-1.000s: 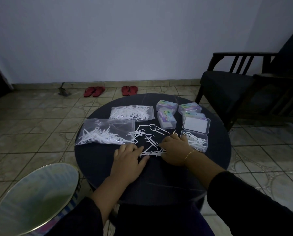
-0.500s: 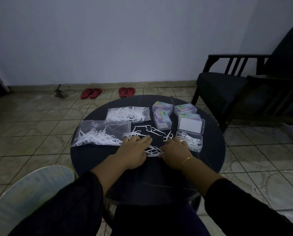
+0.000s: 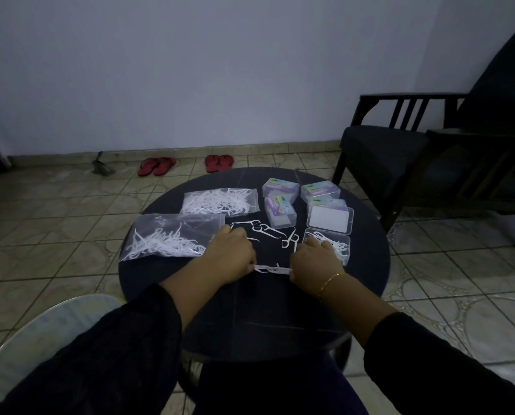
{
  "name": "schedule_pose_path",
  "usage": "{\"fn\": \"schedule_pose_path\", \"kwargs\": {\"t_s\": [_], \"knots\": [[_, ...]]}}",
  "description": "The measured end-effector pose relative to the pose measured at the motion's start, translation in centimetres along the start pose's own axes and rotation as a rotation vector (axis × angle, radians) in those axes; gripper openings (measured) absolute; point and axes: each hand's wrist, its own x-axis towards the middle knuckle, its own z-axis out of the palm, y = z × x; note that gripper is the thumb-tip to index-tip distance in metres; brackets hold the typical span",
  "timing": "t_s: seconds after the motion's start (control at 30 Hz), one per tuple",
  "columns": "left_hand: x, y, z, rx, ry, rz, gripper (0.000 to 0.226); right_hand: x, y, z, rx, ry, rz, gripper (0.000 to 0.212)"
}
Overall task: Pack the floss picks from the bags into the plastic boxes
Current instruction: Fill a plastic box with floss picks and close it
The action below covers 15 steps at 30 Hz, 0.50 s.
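Note:
On the round dark table [image 3: 280,310] my left hand [image 3: 230,257] and my right hand [image 3: 314,262] each pinch one end of a small bunch of white floss picks [image 3: 269,268] held between them. More loose picks [image 3: 268,233] lie just beyond my hands. Two clear bags of picks sit at the left, the near bag [image 3: 172,239] and the far bag [image 3: 220,200]. An open plastic box [image 3: 337,247] with picks inside lies right of my right hand, its lid [image 3: 329,224] behind it. Several closed labelled boxes [image 3: 280,211] stand at the back.
A dark wooden armchair [image 3: 424,163] stands at the right. Two pairs of red sandals [image 3: 187,164] lie by the far wall on the tiled floor. A round pale stool or bin top [image 3: 40,339] is at the lower left, near my left sleeve.
Both hands drew back toward me and gathered loose picks into a bunch, now pinched between them. The view tilted slightly.

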Motion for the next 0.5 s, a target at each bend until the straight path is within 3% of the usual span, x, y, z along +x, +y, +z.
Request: {"fn": "schedule_pose_path", "kwargs": {"t_s": [0.3, 0.5], "knots": [[0.2, 0.2, -0.2, 0.069, -0.059, -0.016, 0.022, -0.9, 0.9, -0.1, 0.104, -0.063, 0.049, 0.03], [1.0, 0.2, -0.5, -0.022, -0.234, -0.087, 0.024, -0.5, 1.5, -0.8, 0.19, -0.182, 0.047, 0.03]]}}
